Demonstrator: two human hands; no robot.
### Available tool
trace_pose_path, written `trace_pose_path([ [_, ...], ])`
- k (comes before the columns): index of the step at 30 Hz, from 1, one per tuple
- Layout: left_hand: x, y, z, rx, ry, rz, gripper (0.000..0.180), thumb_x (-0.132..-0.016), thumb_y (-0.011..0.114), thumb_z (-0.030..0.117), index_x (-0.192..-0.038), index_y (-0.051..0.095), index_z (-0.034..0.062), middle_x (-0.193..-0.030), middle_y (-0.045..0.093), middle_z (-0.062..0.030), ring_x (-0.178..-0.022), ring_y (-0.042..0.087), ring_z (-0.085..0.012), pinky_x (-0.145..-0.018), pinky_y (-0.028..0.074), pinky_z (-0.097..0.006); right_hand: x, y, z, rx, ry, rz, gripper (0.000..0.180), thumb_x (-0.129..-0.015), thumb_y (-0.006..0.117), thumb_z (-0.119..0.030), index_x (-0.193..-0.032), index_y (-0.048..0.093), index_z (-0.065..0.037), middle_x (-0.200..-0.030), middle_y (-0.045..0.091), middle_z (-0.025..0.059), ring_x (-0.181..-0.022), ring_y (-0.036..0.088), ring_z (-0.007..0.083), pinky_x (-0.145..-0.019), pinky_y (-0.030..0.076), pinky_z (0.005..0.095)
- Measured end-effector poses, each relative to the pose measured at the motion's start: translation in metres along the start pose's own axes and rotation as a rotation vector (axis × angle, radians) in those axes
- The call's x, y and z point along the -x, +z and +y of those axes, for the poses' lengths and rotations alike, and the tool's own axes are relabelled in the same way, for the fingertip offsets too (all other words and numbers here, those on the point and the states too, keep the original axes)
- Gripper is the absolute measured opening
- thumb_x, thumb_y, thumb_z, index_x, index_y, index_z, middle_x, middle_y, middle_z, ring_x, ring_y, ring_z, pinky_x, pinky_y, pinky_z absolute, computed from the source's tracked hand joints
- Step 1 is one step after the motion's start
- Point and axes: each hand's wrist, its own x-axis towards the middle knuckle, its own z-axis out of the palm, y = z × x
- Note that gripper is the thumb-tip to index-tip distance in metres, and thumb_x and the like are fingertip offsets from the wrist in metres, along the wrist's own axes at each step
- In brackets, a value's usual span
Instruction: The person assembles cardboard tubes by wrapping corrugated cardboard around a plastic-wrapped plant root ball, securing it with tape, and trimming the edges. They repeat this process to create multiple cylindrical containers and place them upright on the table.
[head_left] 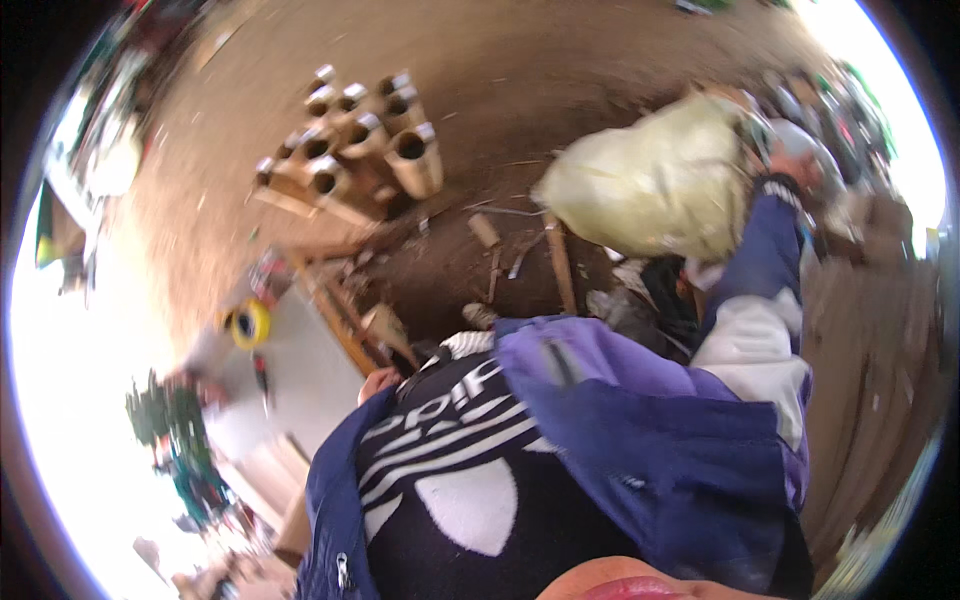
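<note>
The right hand (797,168) was by the pale sack (650,180), the left hand (378,383) by the table (312,395). I couldn't tell if either gripped. Going slowly seemed best.

The right hand (797,166) is blurred, so its grip cannot be told. Most of the left hand (377,384) is hidden by the blue jacket (328,490). The green things (188,440) are blurred too.

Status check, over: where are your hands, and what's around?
Right hand at the yellowish sack's far end, grip blurred. Left hand beside the table. Brown tubes clustered beyond.
</note>
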Motion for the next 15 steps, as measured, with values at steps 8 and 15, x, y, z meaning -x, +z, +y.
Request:
trace_pose_path([
  [8, 0.076, 0.075, 0.077, 0.565, -0.238, 0.491, 0.031, -0.093, 0.070, 0.033, -0.112, 0.072, 0.0087, -0.098, 0.075, -0.0077, -0.091, 0.071, -0.0181, -0.085, 0.056, -0.034, 0.512, -0.024, -0.169, -1.038, -1.547, -1.005, 0.045, -0.074, 0.073, -0.019, -0.117, 0.066, -0.007, -0.079, 0.066, 0.0156, -0.084, 0.067, 0.0393, -0.083, 0.056, 0.0473],
  [15, 0.051, 0.140, 0.021, 0.913, -0.290, 1.024, 0.030, -0.092, 0.066, 0.036, -0.102, 0.072, 0.0081, -0.087, 0.073, -0.0061, -0.077, 0.067, -0.0130, -0.072, 0.055, -0.032, 0.604, -0.145, -0.309, -0.364, -2.434, -1.490, 0.045, -0.085, 0.073, -0.024, -0.127, 0.063, -0.011, -0.124, 0.064, 0.0181, -0.120, 0.060, 0.0340, -0.102, 0.049, 0.0431],
])
